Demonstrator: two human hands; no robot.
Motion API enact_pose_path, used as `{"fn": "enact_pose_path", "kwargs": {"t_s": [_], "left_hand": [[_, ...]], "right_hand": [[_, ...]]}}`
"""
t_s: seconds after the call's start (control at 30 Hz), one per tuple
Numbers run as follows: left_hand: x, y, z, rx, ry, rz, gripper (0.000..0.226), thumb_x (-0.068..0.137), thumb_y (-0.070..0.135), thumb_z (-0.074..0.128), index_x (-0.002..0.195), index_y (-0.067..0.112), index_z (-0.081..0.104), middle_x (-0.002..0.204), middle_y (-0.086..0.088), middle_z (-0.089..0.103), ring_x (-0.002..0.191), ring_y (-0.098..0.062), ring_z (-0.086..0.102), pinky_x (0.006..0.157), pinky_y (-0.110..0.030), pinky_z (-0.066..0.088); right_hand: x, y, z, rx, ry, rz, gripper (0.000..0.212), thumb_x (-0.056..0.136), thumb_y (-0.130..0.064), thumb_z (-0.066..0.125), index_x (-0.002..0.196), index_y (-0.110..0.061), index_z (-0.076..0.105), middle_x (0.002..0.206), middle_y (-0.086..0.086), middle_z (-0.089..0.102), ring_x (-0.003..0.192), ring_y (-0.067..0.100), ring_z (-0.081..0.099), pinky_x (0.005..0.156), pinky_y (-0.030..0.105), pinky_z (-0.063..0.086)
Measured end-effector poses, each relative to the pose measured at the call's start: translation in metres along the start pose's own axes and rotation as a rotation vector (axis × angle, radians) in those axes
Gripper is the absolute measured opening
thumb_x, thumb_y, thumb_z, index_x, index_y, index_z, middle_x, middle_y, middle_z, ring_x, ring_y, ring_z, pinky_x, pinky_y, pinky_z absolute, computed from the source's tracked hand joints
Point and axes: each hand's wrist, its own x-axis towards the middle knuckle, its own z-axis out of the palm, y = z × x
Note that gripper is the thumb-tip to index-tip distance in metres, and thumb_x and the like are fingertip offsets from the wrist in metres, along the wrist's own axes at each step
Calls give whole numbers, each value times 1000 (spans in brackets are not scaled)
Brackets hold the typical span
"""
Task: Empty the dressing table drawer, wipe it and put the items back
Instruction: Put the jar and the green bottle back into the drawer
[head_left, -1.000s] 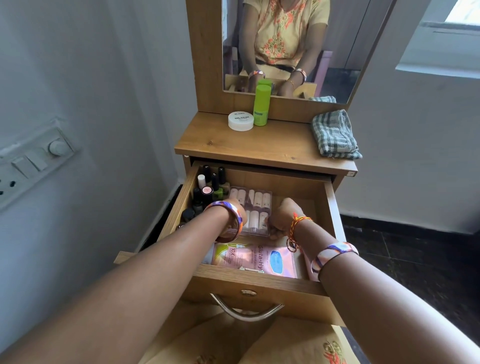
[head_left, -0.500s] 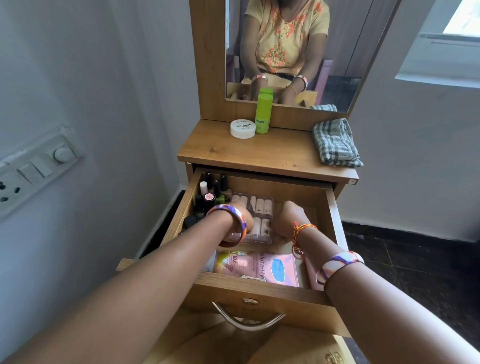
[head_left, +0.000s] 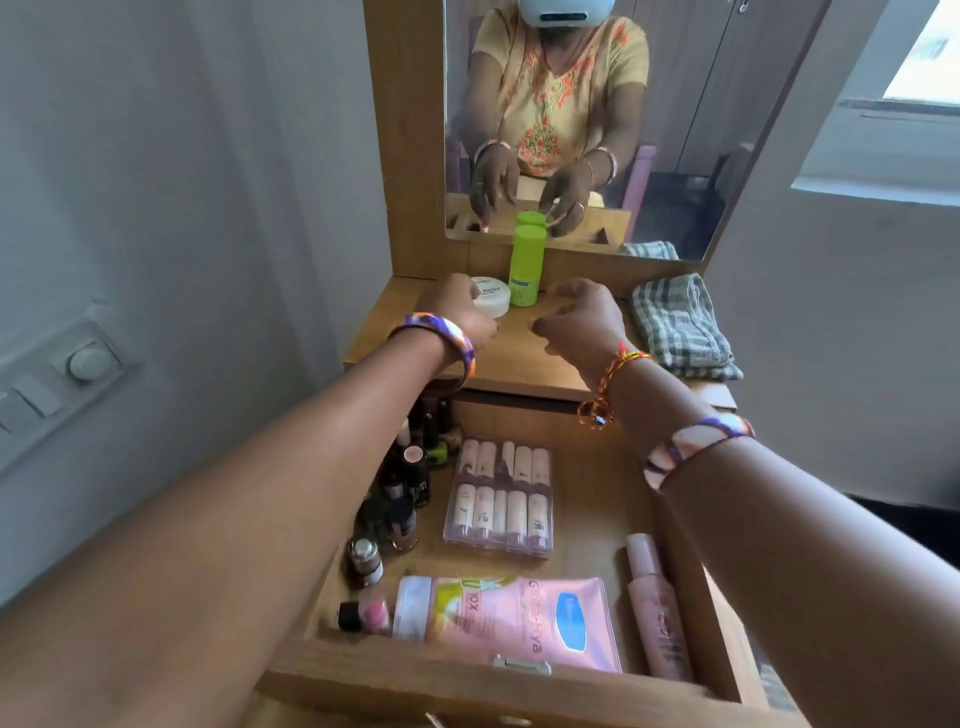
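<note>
The wooden drawer (head_left: 592, 499) is pulled open below the dressing table top (head_left: 524, 358). In it lie a clear case of small tubes (head_left: 498, 499), several nail polish bottles (head_left: 410, 483) along the left side, a pink pouch (head_left: 519, 613) at the front and a pink tube (head_left: 657, 608) at the right. My left hand (head_left: 457, 312) hovers over the table top, fingers apart, against the left edge of a white jar (head_left: 493, 301). My right hand (head_left: 576, 317) is beside it, fingers loosely spread and holding nothing, just right of a green bottle (head_left: 527, 265).
A folded checked cloth (head_left: 680, 327) lies at the right end of the table top. A mirror (head_left: 675, 104) stands behind it, and a switch panel (head_left: 62, 374) is on the left wall. The drawer front (head_left: 415, 675) juts toward me.
Both hands let go of the clear case in the drawer and rose to the table top near the jar and bottle. The view has moved closer to the drawer.
</note>
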Motion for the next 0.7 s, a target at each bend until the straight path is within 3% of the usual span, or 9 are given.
{"fn": "enact_pose_path", "kwargs": {"t_s": [0.1,0.2,0.4,0.7], "left_hand": [[19,4,1,160,56,35,53,83,21,67,129,3,46,132,-16,53,122,-31,51,97,-35,42],[37,7,6,284,64,21,62,79,30,73,127,0,47,130,-18,53,121,-32,50,94,-36,43],[66,5,16,215,-4,-36,75,73,30,78,130,-1,40,131,-17,52,120,-32,51,93,-34,43],[71,-5,23,216,37,-16,63,81,37,70,126,0,46,129,-19,53,118,-33,52,92,-35,43]], "right_hand": [[20,0,6,-10,67,-50,63,78,-1,63,136,-20,44,116,9,60,111,23,57,89,27,49],[34,-2,13,6,90,-80,67,78,-9,68,139,-17,40,130,10,55,122,24,50,102,33,44],[55,3,32,78,87,-78,55,78,-26,72,127,-12,52,124,9,62,115,24,57,92,28,44],[63,8,30,33,53,-112,52,85,-21,66,132,-13,47,131,11,57,123,28,51,95,28,40]]}}
